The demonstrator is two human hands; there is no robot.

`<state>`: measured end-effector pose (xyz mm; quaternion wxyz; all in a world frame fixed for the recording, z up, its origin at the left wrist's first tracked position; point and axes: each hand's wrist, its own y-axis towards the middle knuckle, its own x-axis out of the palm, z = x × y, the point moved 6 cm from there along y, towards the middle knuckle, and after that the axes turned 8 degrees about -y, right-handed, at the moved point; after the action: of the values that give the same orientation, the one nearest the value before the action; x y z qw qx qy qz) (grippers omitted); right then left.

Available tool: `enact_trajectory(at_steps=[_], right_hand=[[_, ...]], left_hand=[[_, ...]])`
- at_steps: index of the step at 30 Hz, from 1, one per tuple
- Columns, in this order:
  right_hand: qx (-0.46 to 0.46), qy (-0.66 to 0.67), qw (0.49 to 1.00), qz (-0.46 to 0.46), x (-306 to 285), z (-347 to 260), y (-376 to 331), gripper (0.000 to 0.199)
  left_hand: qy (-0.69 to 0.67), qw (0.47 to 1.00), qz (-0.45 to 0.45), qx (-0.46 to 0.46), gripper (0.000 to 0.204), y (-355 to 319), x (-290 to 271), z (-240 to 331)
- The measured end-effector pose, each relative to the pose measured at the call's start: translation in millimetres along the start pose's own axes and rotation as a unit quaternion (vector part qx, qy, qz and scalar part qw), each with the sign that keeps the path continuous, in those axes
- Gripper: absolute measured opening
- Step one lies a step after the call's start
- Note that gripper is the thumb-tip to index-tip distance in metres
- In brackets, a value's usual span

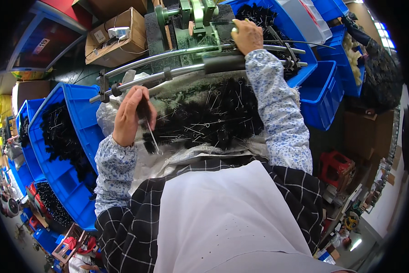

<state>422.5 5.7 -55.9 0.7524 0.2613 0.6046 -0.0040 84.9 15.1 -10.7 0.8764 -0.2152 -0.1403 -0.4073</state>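
Two curved metal rails [168,63] crossing brush pile [213,120], blue bins [72,136] flanking

Blue plastic bins [83,118] of black brushes line the left side, more blue bins [320,93] sit at right, cardboard boxes [118,38] stand behind, and a red stool [336,166] rests on the floor.

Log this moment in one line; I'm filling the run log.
left hand: holds brush | right hand: at machine | brushes on lap
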Motion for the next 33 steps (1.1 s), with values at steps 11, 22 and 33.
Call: enact_trajectory(at_steps=[11,22,33], right_hand=[[0.015,0.012,0.980,-0.200,6,57,33,0.025],[-0.135,0.399,0.889,-0.178,-114,-106,-76,0.028],[-0.021,-0.056,0.998,-0.008,-25,-18,3,0.016]], left_hand=[[0.079,0.993,-0.051,0.071,0.020,20,14,10],[0.275,0.935,-0.017,0.223,0.033,43,54,1],[0.578,0.809,-0.034,-0.097,0.042,-23,-61,-69]])
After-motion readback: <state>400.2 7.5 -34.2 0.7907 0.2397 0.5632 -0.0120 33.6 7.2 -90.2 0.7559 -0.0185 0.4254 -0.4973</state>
